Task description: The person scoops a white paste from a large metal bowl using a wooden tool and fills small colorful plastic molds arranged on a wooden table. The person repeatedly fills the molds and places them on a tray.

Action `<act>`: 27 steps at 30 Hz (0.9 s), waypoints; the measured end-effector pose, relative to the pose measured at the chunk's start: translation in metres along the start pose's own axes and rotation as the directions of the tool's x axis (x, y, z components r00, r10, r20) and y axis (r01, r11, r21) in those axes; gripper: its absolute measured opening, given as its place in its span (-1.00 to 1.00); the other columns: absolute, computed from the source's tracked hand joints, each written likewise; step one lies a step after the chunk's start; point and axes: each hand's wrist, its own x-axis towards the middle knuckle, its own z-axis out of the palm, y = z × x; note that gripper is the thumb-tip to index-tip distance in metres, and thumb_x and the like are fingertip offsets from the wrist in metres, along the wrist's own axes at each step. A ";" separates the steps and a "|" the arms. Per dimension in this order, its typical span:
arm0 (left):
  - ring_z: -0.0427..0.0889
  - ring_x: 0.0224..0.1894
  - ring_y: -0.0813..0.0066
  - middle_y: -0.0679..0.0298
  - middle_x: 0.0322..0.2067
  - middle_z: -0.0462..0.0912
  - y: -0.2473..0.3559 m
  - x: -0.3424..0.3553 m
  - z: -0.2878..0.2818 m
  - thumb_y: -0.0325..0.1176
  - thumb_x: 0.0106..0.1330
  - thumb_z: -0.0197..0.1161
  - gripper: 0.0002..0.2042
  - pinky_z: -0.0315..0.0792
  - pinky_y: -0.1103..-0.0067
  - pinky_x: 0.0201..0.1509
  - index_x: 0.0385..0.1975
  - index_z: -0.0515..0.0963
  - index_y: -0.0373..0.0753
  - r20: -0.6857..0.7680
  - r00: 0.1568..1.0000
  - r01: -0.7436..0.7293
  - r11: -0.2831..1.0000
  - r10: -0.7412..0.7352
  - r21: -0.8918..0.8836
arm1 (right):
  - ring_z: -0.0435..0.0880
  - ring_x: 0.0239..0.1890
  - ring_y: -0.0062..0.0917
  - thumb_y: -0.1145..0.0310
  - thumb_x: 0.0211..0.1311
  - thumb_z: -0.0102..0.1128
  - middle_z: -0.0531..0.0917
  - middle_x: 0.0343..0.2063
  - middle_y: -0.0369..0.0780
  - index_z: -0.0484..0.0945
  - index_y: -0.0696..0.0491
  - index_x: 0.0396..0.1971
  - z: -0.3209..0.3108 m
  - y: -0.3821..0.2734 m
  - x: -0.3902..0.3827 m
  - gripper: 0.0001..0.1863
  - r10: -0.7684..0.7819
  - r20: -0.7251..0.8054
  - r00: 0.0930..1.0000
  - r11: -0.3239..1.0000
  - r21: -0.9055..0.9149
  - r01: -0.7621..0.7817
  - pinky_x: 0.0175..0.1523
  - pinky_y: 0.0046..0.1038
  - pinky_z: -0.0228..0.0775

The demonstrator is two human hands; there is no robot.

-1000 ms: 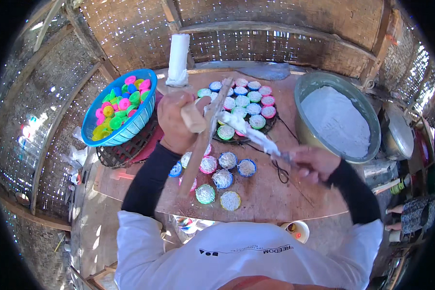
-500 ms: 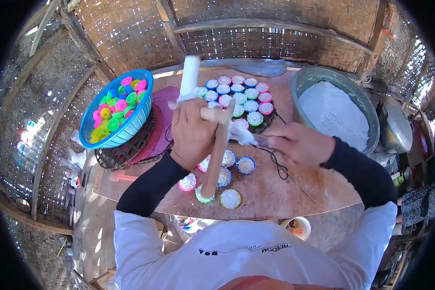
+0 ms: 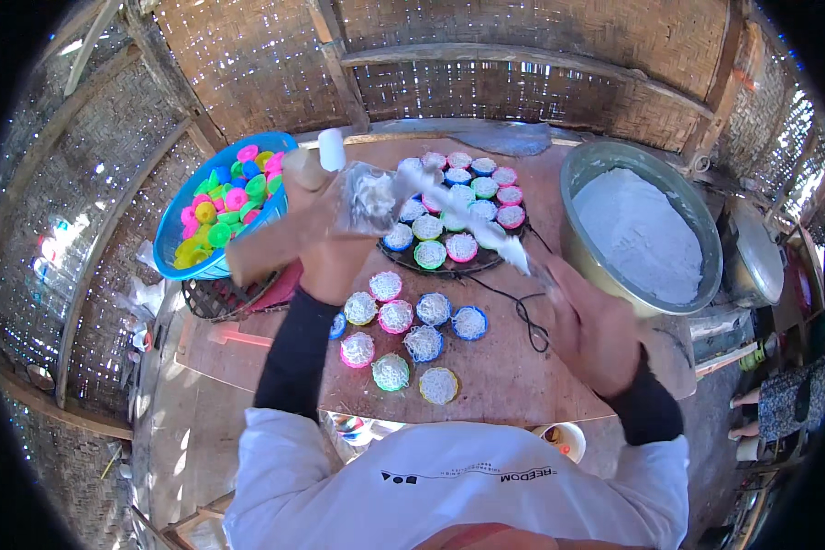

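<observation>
My left hand is closed around a wooden-handled tool with a metal-looking cup packed with white paste. A white cylinder juts up behind it. My right hand grips a paste-smeared utensil, its blade pointing toward the cup; blur hides its exact kind. Below the hands lie several small coloured molds filled with white strands. Beyond them, more filled molds stand packed together on a dark round rack.
At left, a blue basket of bright empty molds rests on a dark woven rack. A big metal basin of white powder stands at right, a lidded pot beyond it. A black cord loops across the wooden table.
The wooden-handled tool has tipped over to the left, bringing its paste-filled cup into view. My right hand has moved lower and closer to me, with the utensil still in it.
</observation>
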 end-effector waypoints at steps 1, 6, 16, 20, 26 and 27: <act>0.47 -0.37 0.27 0.22 -0.47 0.48 0.005 -0.005 0.009 -0.34 -0.10 0.37 -0.68 0.35 0.42 -0.23 -0.34 0.47 -0.27 -0.043 0.999 0.022 0.999 -0.024 -0.042 | 0.53 -0.67 -0.28 0.42 0.09 0.05 0.55 -0.58 -0.08 0.42 0.07 -0.05 0.022 0.012 -0.003 -0.63 0.016 -0.033 0.999 0.997 0.075 -0.013 -0.59 -0.34 0.36; 0.53 -0.29 0.29 0.17 -0.32 0.55 0.014 -0.026 0.025 -0.34 -0.09 0.36 -0.67 0.39 0.42 -0.16 -0.31 0.48 -0.27 -0.019 0.998 0.068 0.996 -0.067 0.053 | 0.58 -0.58 -0.22 0.48 0.07 0.05 0.59 -0.48 -0.04 0.45 0.09 -0.10 0.059 -0.016 -0.012 -0.67 0.225 -0.028 0.974 0.902 0.385 -0.198 -0.52 -0.36 0.41; 0.52 -0.17 0.41 0.18 -0.15 0.51 -0.012 -0.011 -0.023 -0.54 0.15 0.09 -0.67 0.37 0.56 -0.04 -0.06 0.33 -0.37 0.023 0.928 0.330 0.791 -0.372 -0.516 | 0.58 -0.50 -0.12 0.19 0.24 -0.14 0.58 -0.59 -0.06 0.56 -0.14 -0.22 -0.026 0.110 -0.033 -0.73 0.451 -0.130 0.883 0.843 -0.264 -0.469 -0.46 -0.19 0.40; 0.50 -0.17 0.37 0.16 -0.18 0.50 -0.009 -0.016 -0.030 -0.53 0.08 0.13 -0.72 0.33 0.50 0.00 -0.17 0.40 -0.31 0.331 0.855 0.483 0.383 -0.398 -0.788 | 0.58 -0.27 -0.22 0.24 0.20 -0.06 0.60 -0.40 -0.05 0.54 0.07 -0.22 -0.013 0.200 -0.045 -0.71 0.341 -0.053 0.939 0.689 -0.665 -0.287 -0.18 -0.25 0.39; 0.39 -0.18 0.43 0.30 -0.25 0.32 0.012 -0.013 0.015 -0.32 -0.09 0.25 -0.81 0.25 0.44 0.05 -0.45 0.44 -0.06 0.371 0.929 0.303 -0.551 -0.012 -0.777 | 0.41 0.03 -0.13 -0.43 -0.03 -0.22 0.28 0.10 0.12 0.21 0.19 0.14 0.102 0.023 0.024 -0.01 -0.350 0.587 0.730 -0.613 0.445 -0.652 0.16 -0.19 0.18; 0.37 -0.18 0.45 0.32 -0.25 0.30 0.014 -0.018 0.025 -0.28 -0.13 0.29 -0.77 0.24 0.45 0.06 -0.44 0.43 -0.04 0.359 0.933 0.298 -0.616 0.026 -0.729 | 0.43 -0.11 -0.16 -0.45 -0.07 -0.21 0.28 0.09 0.13 0.09 0.08 0.20 0.110 -0.007 0.024 0.00 -0.480 0.464 0.744 -0.714 0.286 -0.639 -0.07 -0.23 0.28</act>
